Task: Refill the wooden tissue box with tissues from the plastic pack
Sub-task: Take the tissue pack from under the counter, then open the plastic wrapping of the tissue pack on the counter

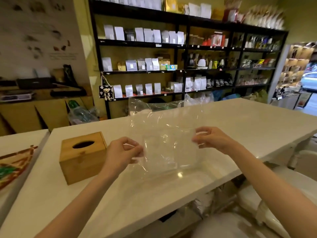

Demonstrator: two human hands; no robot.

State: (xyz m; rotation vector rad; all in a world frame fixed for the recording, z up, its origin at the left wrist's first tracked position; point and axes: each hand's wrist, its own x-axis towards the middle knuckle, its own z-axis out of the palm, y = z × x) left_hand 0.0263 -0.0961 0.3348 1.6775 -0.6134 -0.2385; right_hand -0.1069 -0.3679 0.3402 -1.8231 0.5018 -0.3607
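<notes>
Both hands hold a clear plastic pack up above the white desk, with the wooden tissue box standing off to the left.

The wooden tissue box [83, 156] sits on the desk [120, 200] just to the left of the left hand, lid closed, its oval slot facing up and showing dark inside. The left hand [123, 154] pinches the left edge of the plastic pack [169, 145] between thumb and fingertips. The pack is transparent and crinkled, stretched between the two hands and lifted clear of the desk; whether any tissues remain in it cannot be told. The right hand [211, 140] pinches the pack's right edge, slightly higher than the left hand. Beyond the hands, behind the desk, black shelves [185, 47] carry rows of white pouches and kettles.
</notes>
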